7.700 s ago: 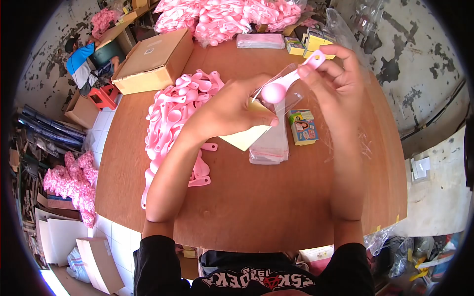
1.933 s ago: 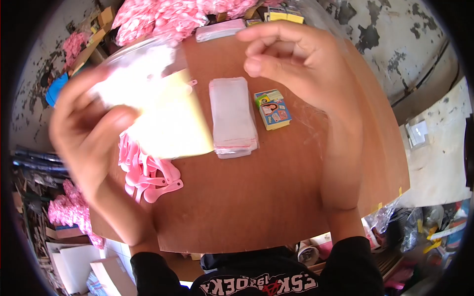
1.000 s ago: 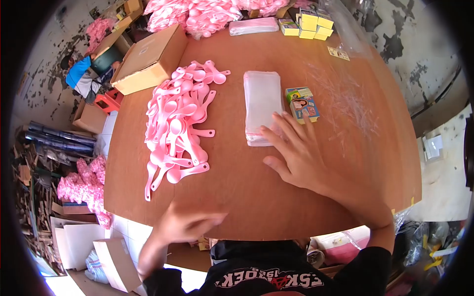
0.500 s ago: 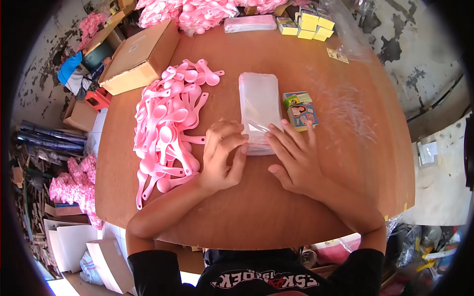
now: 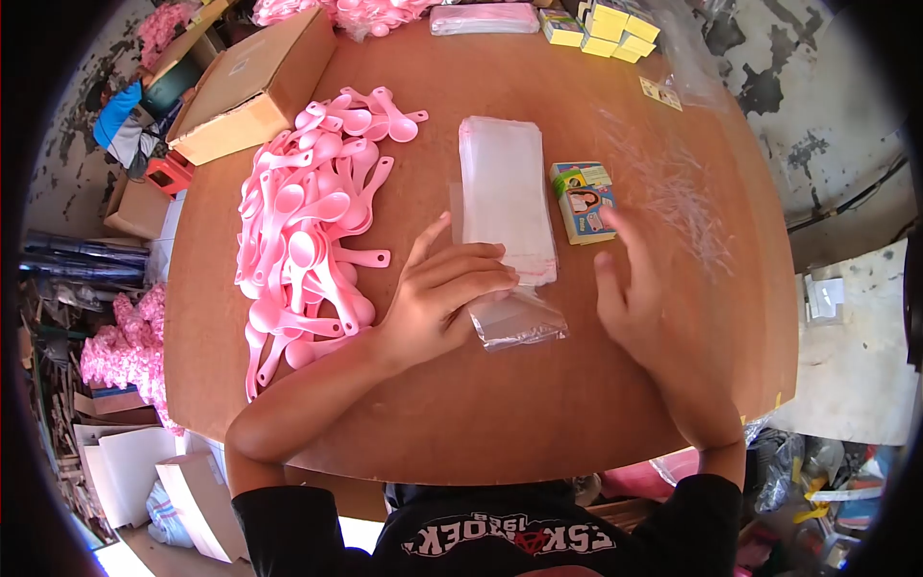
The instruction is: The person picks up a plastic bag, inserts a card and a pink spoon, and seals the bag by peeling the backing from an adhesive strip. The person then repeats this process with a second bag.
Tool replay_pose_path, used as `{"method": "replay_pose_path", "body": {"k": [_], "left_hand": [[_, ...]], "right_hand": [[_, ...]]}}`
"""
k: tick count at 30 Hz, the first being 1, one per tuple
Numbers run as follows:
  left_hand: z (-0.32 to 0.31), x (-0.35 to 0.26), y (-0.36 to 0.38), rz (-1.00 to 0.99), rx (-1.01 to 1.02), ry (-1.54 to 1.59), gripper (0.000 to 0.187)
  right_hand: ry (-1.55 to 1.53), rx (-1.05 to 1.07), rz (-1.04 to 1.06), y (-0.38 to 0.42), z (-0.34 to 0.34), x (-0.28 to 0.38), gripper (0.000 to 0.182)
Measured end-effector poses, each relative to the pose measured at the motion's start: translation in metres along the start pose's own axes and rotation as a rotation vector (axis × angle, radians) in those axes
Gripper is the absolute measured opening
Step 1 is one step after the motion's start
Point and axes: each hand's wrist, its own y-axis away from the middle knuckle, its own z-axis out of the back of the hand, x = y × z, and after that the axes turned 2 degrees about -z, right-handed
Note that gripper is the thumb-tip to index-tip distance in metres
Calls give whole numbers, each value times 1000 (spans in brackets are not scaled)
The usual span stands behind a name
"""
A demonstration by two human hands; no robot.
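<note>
My left hand (image 5: 444, 296) holds a clear plastic bag (image 5: 524, 325) with its fingers over the bag's upper part; the thumb is partly hidden. The bag's loose end sticks out toward me, below the stack of clear plastic bags (image 5: 505, 188). My right hand (image 5: 633, 288) is at the stack of printed cards (image 5: 583, 204), index fingertip at its right edge and thumb held apart. Nothing shows between those fingers. Left of my left hand lies a heap of pink plastic spoons (image 5: 312, 216).
A cardboard box (image 5: 255, 82) stands at the table's far left. Small yellow card stacks (image 5: 606, 29) and a plastic-wrapped pack (image 5: 484, 18) lie along the back. Thin plastic strips (image 5: 678, 197) are scattered on the right of the wooden table (image 5: 615, 413).
My left hand has drawn a bag's end toward me, off the stack. My right hand has left the bags and moved right to the cards.
</note>
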Motion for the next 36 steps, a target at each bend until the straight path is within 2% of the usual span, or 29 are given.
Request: {"method": "replay_pose_path", "body": {"k": [4,9,15,18,31,34,36], "left_hand": [[1,-2,0,45,-5,32,13],[1,-1,5,195,-79,211,9],[3,-1,3,284,-26,288,19],[1,-1,3,289,-57,280,14],[1,-1,2,315,-44,300,16],[0,0,2,339,-39,308,13],[2,-1,0,361,-35,329,11]], "right_hand": [[122,26,-57,-5,-7,-22,37],[176,36,-32,-5,-12,-23,25],[185,41,42,-5,-8,-22,21],[208,40,31,-3,-10,-22,19],[110,-133,42,-1,-20,-39,7],[108,-97,86,-1,-20,-37,8],[14,-175,126,0,-21,-36,7]]}}
